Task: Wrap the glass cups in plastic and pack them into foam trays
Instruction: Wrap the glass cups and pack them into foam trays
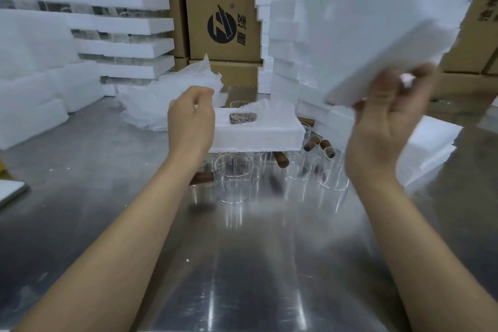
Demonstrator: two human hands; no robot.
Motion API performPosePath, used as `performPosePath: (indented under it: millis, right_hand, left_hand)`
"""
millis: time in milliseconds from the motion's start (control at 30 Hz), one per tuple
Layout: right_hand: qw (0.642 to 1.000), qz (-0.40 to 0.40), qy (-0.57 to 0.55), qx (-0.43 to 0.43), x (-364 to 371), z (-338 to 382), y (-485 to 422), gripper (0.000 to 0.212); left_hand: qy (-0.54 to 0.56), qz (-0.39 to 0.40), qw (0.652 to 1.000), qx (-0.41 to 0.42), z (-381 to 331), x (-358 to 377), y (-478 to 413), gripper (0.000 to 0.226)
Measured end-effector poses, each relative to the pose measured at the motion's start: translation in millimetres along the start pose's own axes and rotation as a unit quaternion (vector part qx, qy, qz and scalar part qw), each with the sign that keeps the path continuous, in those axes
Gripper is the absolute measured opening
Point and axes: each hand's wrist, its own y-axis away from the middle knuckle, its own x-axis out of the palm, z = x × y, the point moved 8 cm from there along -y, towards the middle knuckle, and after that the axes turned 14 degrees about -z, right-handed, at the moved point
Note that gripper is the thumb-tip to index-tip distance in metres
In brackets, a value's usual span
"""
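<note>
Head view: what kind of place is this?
Probably a packing station in a warehouse or factory: stacked brown cardboard cartons, piles of white foam trays, and clear glass cups with wooden handles on a shiny metal table. The right hand grips a loose white foam tray.

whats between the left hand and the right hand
Head view: a foam tray sitting over the glass cups, with a small speckled block on top, lies between the left hand and the right hand gripping the foam slab.

Left hand, right hand: bare. Left forearm, right forearm: bare along whole visible length, to frame bottom.
</note>
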Motion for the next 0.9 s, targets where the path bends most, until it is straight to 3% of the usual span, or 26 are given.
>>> performPosePath:
  millis: [67,167,267,333,433,533,600,667,833,900]
  right_hand:
    - [0.991,0.009,-0.017,0.134,48,-27,27,0.008]
    - [0.93,-0.01,-0.062,0.363,43,-81,43,0.017]
    - [0.9,-0.059,-0.018,0.432,27,-101,42,0.023]
    - [0.904,-0.075,0.005,0.422,21,-105,41,0.021]
    - [0.925,-0.038,0.077,0.371,18,-101,35,0.013]
    - [0.933,0.056,0.241,0.262,21,-95,29,0.027]
    - [0.927,0.113,0.304,0.188,23,-91,28,0.023]
    - [0.922,0.128,0.311,0.193,23,-94,33,0.023]
    - [0.912,0.125,0.331,0.206,21,-103,35,0.021]
    - [0.911,0.14,0.337,0.193,22,-103,35,0.03]
  left_hand:
    - [0.048,0.024,0.998,0.03,-9,2,1,0.033]
    - [0.133,0.093,0.986,0.025,-16,12,9,0.051]
    - [0.156,0.108,0.982,-0.006,-13,17,8,0.059]
    - [0.145,0.088,0.985,-0.014,-10,15,5,0.05]
    - [0.117,0.056,0.991,-0.02,-6,9,2,0.039]
    - [0.098,0.033,0.994,-0.035,0,6,0,0.032]
    - [0.08,0.04,0.995,-0.04,3,7,-1,0.023]
    - [0.059,0.045,0.995,-0.064,9,9,0,0.015]
    - [0.036,0.063,0.984,-0.16,29,12,1,0.027]
    - [0.036,0.079,0.98,-0.177,32,13,1,0.031]
